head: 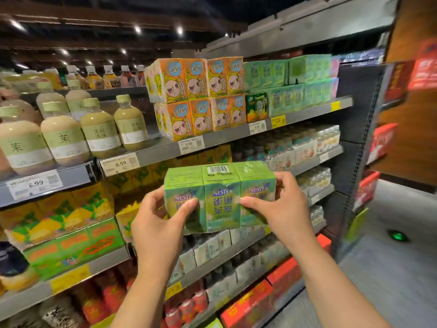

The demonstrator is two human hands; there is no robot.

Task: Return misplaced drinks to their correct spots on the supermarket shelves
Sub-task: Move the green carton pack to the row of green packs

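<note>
I hold a shrink-wrapped green multipack of Nestea cartons [221, 197] in front of the shelves at chest height. My left hand [160, 223] grips its left end, thumb on the front face. My right hand [281, 209] grips its right end, thumb on the front too. A barcode label shows on the pack's top. Similar green multipacks [295, 84] are stacked on the upper shelf at the right, beside orange cartoon-face carton packs [196, 95].
Pale tea bottles [99, 126] fill the upper shelf at left. Yellow and green carton packs [59, 221] sit below them. Lower shelves hold white packs and red cases [250, 301]. The grey shelf upright [350, 162] ends the aisle; open floor lies to its right.
</note>
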